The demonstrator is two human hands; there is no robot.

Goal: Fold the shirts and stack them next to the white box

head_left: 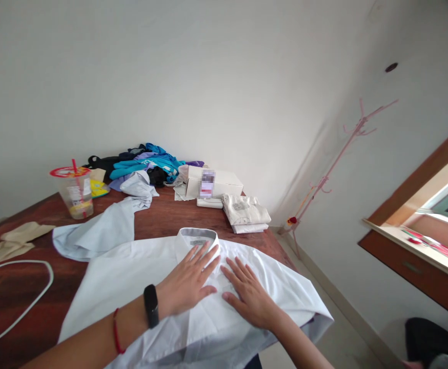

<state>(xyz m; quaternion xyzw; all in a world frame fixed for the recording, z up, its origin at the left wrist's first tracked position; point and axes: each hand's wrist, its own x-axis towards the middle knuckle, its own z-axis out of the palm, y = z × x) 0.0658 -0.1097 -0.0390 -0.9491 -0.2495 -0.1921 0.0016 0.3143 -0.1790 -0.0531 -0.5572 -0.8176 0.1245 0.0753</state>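
A white collared shirt [127,277] lies spread on the dark red-brown table, its collar pointing away from me. The shirt's right sleeve side hangs past the table edge. Flat on the front, just below the collar, rests my left hand [189,279], fingers stretched out; a black band is on that wrist. Beside it my right hand [247,294] lies with its fingers spread on the shirt to the right of the buttons' side. Neither hand grips the cloth. The shirt's lower end is partly hidden by my forearms.
On the table [166,215] stand a plastic cup [78,197] with a straw, a heap of clothes [150,161], a white box [224,183] and folded cloth [246,211]. Pale blue cloth [101,228], a beige cloth [20,241] and a white cable [49,277] lie left. A pink coat rack [335,164] leans right.
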